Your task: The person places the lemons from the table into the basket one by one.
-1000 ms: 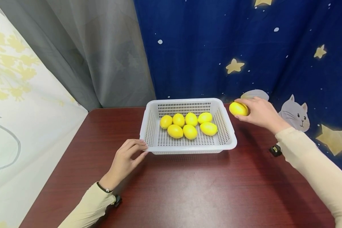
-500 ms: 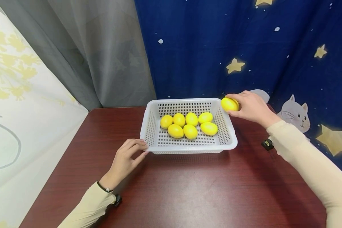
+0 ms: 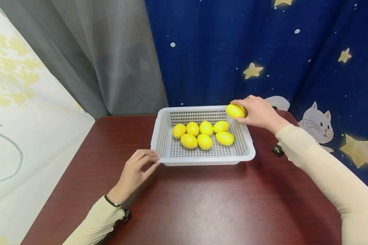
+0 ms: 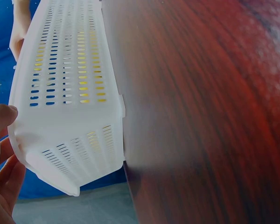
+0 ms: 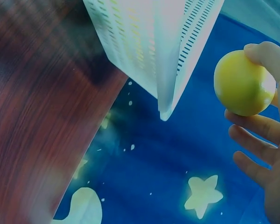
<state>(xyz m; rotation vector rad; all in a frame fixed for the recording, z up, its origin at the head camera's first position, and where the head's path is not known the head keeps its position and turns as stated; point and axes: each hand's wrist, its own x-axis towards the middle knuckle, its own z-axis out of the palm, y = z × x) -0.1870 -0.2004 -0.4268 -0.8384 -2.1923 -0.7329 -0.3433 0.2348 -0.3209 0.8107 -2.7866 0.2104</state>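
In the head view a white perforated plastic basket (image 3: 202, 159) stands on the table with several yellow lemons (image 3: 204, 141) in two loose rows on its floor. My right hand (image 3: 259, 112) pinches another lemon (image 3: 235, 111) between thumb and fingers, above the basket's far right corner. That same lemon (image 5: 245, 83) shows large in the right wrist view, the lower fingers spread below it. My left hand (image 3: 136, 172) holds the basket's near left corner. In the left wrist view its thumb (image 4: 3, 115) lies on one side of the rim, with fingers (image 4: 11, 179) on the other.
The dark red wooden table (image 3: 190, 204) runs up to a blue star-patterned curtain (image 3: 202, 51) just behind the basket. A grey curtain (image 3: 125, 61) hangs at the back left, and a white patterned cloth (image 3: 27, 136) borders the table's left side.
My right hand has carried its lemon leftward and slightly up, from beside the basket's right end to over its far right corner. The left hand and the basket have stayed put.
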